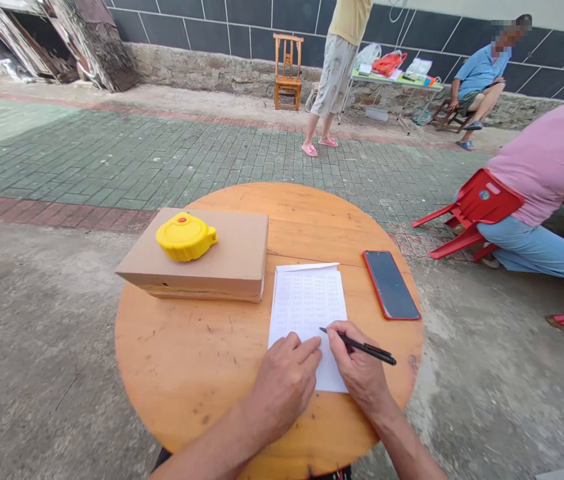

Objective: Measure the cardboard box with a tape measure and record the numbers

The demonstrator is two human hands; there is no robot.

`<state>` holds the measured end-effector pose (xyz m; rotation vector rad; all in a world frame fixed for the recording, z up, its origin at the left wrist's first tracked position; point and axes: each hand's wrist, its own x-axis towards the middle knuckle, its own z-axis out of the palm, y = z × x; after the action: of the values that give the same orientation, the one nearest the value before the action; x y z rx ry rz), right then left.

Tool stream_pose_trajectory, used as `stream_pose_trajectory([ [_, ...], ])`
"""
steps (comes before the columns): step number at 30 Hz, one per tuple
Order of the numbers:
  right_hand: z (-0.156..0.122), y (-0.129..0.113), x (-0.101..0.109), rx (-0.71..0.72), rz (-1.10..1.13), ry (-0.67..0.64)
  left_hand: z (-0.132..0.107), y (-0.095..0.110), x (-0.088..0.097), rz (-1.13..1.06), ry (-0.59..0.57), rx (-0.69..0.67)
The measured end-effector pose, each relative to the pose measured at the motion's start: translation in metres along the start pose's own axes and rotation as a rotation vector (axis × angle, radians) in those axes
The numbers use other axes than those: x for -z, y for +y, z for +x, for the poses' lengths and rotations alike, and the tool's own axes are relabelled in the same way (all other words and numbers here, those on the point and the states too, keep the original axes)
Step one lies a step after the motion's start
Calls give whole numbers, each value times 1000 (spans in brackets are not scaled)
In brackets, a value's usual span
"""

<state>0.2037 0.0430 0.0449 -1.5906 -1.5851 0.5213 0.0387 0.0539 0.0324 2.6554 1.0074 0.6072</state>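
A sheet of white paper (307, 293) with rows of small handwriting lies on the round wooden table, its top edge folded or overlapping another sheet. My right hand (359, 367) is closed around a black pen (369, 349), whose tip meets the paper near the lowest written row. On the lower left of the sheet rests my left hand (289, 373), holding nothing, with its index finger stretched toward the pen tip and the other fingers partly bent. The writing is too small to read.
Left on the table (187, 360) is a cardboard box (237, 243) bearing a yellow tape measure (185, 237). A red-cased phone (392, 285) lies at right. Beyond are a person on a red plastic chair (492, 200), a wooden chair (288, 73) and two more people.
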Motion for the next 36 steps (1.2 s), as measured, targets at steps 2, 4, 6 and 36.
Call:
stream_pose_trajectory([
  [2,0,-1,0,12,-5,2,0,0,0,-6,-2,2],
  [4,1,-2,0,20,-9,7,1,0,0,-9,-1,3],
  [6,2,-2,0,24,-8,9,1,0,1,-8,5,1],
  [36,0,-1,-1,47,-11,16,0,-1,0,-35,31,-1],
])
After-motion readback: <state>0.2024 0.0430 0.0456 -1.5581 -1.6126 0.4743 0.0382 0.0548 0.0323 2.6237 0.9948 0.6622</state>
